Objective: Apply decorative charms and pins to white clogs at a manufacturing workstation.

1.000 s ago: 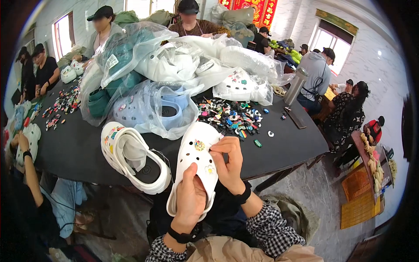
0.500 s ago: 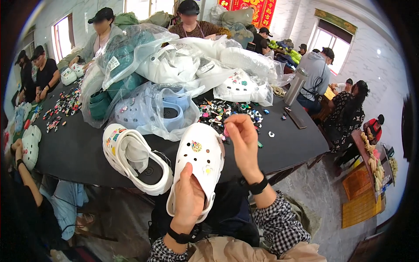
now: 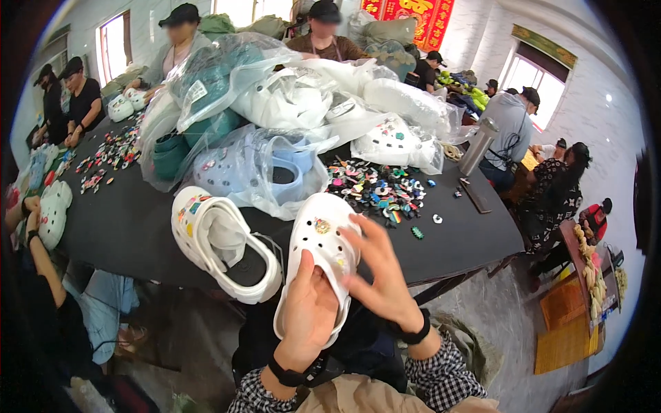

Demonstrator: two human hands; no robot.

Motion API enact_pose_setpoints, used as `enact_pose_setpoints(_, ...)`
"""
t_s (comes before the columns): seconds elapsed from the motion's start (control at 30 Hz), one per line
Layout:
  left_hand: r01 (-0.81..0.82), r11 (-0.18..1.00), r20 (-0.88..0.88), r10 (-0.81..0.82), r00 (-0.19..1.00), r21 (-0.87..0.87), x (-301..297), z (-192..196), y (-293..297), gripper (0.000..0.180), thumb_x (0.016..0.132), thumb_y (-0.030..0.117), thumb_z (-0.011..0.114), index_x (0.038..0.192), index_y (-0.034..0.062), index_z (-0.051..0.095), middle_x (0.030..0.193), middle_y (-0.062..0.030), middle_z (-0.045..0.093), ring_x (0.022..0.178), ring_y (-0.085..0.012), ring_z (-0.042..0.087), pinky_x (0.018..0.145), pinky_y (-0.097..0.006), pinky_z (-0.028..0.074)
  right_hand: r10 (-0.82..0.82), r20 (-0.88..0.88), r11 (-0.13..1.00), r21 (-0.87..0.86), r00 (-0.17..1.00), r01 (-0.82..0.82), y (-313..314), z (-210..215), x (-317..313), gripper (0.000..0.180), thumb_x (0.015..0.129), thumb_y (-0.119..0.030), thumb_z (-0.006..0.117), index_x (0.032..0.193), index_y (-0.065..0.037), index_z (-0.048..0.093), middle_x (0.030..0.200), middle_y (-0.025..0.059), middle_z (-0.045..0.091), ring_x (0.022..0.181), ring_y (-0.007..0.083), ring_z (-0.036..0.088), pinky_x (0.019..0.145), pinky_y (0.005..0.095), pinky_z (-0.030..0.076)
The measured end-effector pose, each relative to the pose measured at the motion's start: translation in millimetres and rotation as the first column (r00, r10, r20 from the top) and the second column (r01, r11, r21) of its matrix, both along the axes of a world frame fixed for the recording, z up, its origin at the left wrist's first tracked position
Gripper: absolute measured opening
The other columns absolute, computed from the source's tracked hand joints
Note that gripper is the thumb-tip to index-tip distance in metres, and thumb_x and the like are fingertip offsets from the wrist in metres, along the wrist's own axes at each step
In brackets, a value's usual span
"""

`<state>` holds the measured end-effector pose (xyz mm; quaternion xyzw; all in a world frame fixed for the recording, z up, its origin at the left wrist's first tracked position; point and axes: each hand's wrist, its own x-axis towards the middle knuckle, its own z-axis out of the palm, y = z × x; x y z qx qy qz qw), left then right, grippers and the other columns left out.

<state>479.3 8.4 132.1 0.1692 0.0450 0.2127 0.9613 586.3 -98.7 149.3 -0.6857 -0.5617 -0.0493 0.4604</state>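
Observation:
A white clog (image 3: 306,237) with round holes and a few charms on its upper is tilted toe-up at the table's front edge. My left hand (image 3: 308,318) grips it by the opening, thumb on top and fingers inside. Over the clog's right side is my right hand (image 3: 383,281), its fingers spread and slightly blurred, partly covering a yellowish charm. Whether its fingertips touch the upper is hard to tell. To the left, the other white clog (image 3: 260,292) rests on the table with charms on its toe and clear wrap stuffed inside. Beyond lies a heap of small colourful charms (image 3: 379,189).
Bagged clogs, including a light blue pair (image 3: 237,172), are piled across the black table (image 3: 138,237). A steel flask (image 3: 478,146) and a dark flat bar (image 3: 475,197) are at the right. More charms (image 3: 113,151) lie left. Co-workers sit around; one holds a white clog (image 3: 55,215).
My right hand has come down from beside the charm heap to the clog's right side, and its pinched fingers have spread. My left hand still grips the clog. The view has shifted slightly.

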Motion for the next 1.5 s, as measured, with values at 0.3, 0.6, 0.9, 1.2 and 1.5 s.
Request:
enact_pose_setpoints(0.3, 0.013, 0.938, -0.011, -0.010, 1.000, 0.347, -62, 39, -7, 0.073, 0.098, 0.020, 0.051, 0.151, -0.0138, 0.016, 0.161, -0.0240, 0.020, 0.151, -0.0313, 0.018, 0.124, -0.040, 0.011, -0.017, -0.086, 0.992, -0.129, 0.996, 0.005, 7, -20, 2, 0.062, 0.090, -0.019, 0.066, 0.147, -0.005, 0.045, 0.157, 0.0177, 0.034, 0.150, 0.0395, 0.018, 0.119, 0.0474, 0.020)
enact_pose_setpoints(0.6, 0.169, -0.614, 0.462, 0.722, 0.515, 0.771, -61, 13, 55, 0.030, 0.078, 0.011, 0.073, 0.103, 0.0026, 0.060, 0.106, -0.0130, 0.058, 0.107, -0.0334, 0.054, 0.095, -0.047, 0.039, -0.071, -0.104, 0.988, -0.143, 0.992, 0.055, 11, -6, -10, 0.052, 0.088, -0.010, 0.061, 0.139, -0.004, 0.054, 0.152, 0.0167, 0.043, 0.148, 0.0397, 0.024, 0.114, 0.0461, 0.033)
enact_pose_setpoints(0.9, 0.170, -0.791, 0.522, 0.532, 0.667, 0.588, -110, -12, 90, 0.028, 0.072, 0.022, 0.079, 0.081, 0.0071, 0.057, 0.092, -0.0066, 0.057, 0.100, -0.0285, 0.056, 0.104, -0.055, 0.040, -0.104, -0.063, 0.995, -0.012, 0.993, 0.103, 15, -2, -12, 0.040, 0.087, 0.001, 0.055, 0.126, 0.002, 0.062, 0.129, 0.0205, 0.063, 0.134, 0.0390, 0.049, 0.107, 0.0434, 0.042)
enact_pose_setpoints(1.2, 0.362, -0.570, 0.273, 0.743, 0.611, 0.738, -167, 10, 107, 0.035, 0.066, 0.016, 0.082, 0.090, 0.0034, 0.058, 0.101, -0.0098, 0.059, 0.110, -0.0350, 0.056, 0.106, -0.055, 0.038, -0.137, -0.061, 0.988, 0.069, 0.989, 0.141, 19, 18, -1, 0.034, 0.087, 0.002, 0.055, 0.121, 0.003, 0.064, 0.123, 0.0220, 0.064, 0.120, 0.0382, 0.059, 0.102, 0.0421, 0.046)
enact_pose_setpoints(1.5, 0.158, -0.674, 0.547, 0.696, 0.465, 0.722, -112, 50, 106, 0.044, 0.077, 0.007, 0.074, 0.119, -0.0005, 0.062, 0.126, -0.0192, 0.058, 0.118, -0.0398, 0.056, 0.101, -0.046, 0.045, -0.180, -0.026, 0.981, -0.079, 0.983, 0.178, 35, 3, 8, 0.035, 0.087, -0.004, 0.058, 0.120, 0.004, 0.062, 0.125, 0.0238, 0.062, 0.119, 0.0392, 0.058, 0.102, 0.0432, 0.046)
